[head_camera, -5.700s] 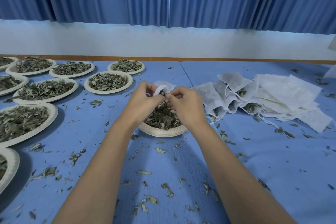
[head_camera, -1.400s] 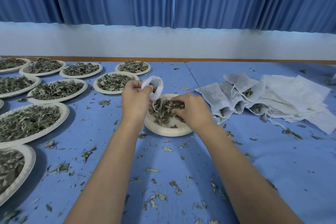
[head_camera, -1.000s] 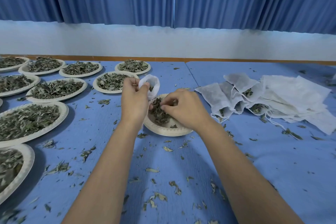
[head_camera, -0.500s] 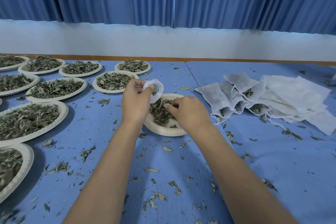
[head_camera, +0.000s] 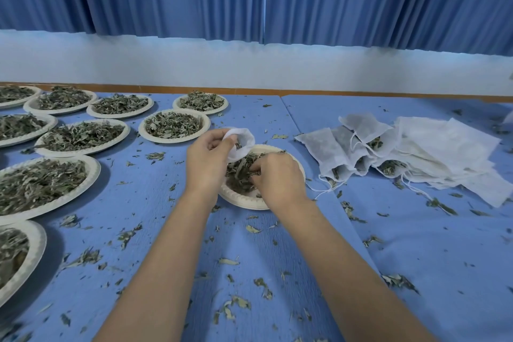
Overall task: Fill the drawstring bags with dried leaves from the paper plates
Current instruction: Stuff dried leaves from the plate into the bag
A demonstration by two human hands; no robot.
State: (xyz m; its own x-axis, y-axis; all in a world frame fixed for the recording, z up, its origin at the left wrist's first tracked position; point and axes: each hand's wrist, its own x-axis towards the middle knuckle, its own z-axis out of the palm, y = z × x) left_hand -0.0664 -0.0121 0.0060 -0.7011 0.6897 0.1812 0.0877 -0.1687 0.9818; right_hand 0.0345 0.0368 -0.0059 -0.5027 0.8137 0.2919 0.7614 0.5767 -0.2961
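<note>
My left grip (head_camera: 206,159) is pinching the bag (head_camera: 242,139) by its rim, holding its mouth open just over the plate (head_camera: 244,201), likely to catch spills; my right grip (head_camera: 277,176) is curling round leaves (head_camera: 238,173) to load.

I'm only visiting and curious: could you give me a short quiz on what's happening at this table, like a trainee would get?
1. True or false: the left hand holds a white bag.
2. The right hand is: A) pulling a drawstring, B) gathering leaves on the plate, C) idle.
3. Fill in: the filled bags lie on the person's ____ side.
Key: 1 true; 2 B; 3 right.
</note>
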